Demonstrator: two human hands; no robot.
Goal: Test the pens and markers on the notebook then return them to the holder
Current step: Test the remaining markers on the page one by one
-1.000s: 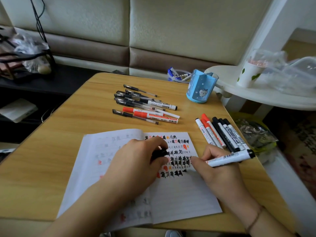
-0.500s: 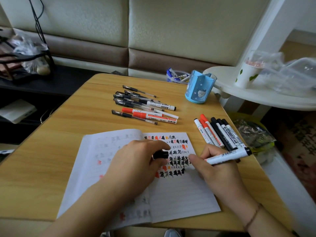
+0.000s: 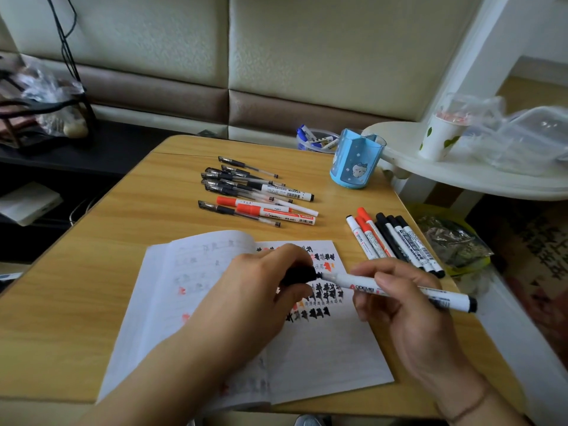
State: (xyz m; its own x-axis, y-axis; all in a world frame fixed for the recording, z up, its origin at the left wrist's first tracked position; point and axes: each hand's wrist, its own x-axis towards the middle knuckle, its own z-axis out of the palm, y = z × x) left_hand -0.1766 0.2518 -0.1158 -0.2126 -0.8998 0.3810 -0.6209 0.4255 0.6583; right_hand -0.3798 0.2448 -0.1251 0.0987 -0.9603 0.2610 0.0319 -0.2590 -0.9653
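Meeting above the notebook (image 3: 322,358), left hand (image 3: 261,290) grips cap (image 3: 299,275), right hand (image 3: 396,302) marker (image 3: 399,292).

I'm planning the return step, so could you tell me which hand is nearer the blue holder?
Right. The right hand lies below the blue holder, gripping the marker; the left hand sits farther left.

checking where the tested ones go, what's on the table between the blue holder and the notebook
In the head view, bare tabletop lies between the blue holder and the notebook; the row of markers lies just right of that stretch.
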